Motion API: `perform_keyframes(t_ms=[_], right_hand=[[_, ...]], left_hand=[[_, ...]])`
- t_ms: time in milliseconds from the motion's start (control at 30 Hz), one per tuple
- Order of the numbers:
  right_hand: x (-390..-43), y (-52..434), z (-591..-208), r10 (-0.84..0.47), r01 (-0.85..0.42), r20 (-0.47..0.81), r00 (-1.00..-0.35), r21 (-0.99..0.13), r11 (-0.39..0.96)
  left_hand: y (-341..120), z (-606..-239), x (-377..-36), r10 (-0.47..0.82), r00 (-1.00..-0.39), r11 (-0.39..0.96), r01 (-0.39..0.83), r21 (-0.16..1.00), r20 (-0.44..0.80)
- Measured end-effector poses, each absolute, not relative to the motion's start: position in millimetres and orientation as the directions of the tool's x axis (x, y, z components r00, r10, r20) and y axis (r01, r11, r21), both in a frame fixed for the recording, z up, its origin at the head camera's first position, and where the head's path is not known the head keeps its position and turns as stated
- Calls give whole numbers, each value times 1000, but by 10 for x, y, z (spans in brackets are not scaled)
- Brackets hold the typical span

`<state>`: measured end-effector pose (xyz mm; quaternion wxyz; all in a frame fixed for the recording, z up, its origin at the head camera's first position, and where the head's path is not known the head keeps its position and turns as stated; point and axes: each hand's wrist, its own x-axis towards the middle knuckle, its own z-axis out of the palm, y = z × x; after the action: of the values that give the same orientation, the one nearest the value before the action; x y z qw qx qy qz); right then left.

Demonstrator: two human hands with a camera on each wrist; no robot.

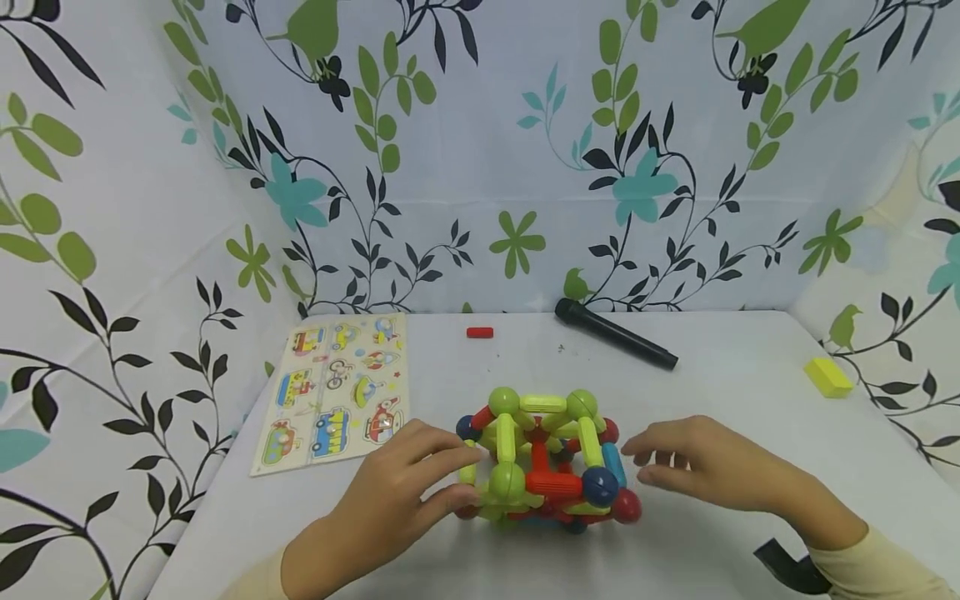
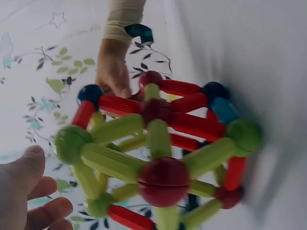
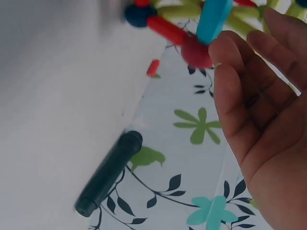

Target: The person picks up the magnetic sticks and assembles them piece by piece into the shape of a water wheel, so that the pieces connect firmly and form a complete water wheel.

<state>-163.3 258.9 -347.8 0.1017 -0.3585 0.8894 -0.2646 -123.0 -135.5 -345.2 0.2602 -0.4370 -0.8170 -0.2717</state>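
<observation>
A ball-and-rod construction toy (image 1: pixel 553 485) stands on the white table in front of me, a cage of green, red and blue balls joined by green, red and blue rods. On its left side is my left hand (image 1: pixel 401 496), thumb and fingers spread loosely near the frame; the left wrist view shows this hand (image 2: pixel 24 196) apart from the toy (image 2: pixel 163 182). My right hand (image 1: pixel 712 467) is at the other side with slightly bent fingers. In the right wrist view its fingertips (image 3: pixel 225 50) are close to a blue rod (image 3: pixel 213 19); whether they touch cannot be told.
A wooden vehicle puzzle board (image 1: pixel 330 392) lies at the left. Toward the back are a loose red rod (image 1: pixel 480 332) and a black microphone (image 1: pixel 617 335). A yellow block (image 1: pixel 828 377) sits near the right edge. Leaf-patterned cloth (image 1: pixel 465 183) hangs behind and beside the table.
</observation>
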Motion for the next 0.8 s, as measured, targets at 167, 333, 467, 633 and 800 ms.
perform_keyframes(t_ms=[167,333,467,633,800], right_hand=[[-2091,2504,-3428,-649,-616,89,-756,-433,658],[-2688,2316,-3401,-652,-654,136,-746,-337,678],[-3142,2099,-3438,-661,-671,140,-737,-264,693],[-3559,1766,-3517,-648,-651,98,-756,-227,725],[-3836,1455,-3702,-649,-641,9,-761,-164,750]], left_hand=[[-1475,-3642,-1194,533,-572,531,800,280,624],[-1469,-3737,-1214,529,-593,534,789,305,607],[-1450,-3779,-1214,531,-584,524,796,303,614],[-1433,-3823,-1205,531,-581,519,798,305,617],[-1413,-3864,-1195,539,-600,525,788,320,592]])
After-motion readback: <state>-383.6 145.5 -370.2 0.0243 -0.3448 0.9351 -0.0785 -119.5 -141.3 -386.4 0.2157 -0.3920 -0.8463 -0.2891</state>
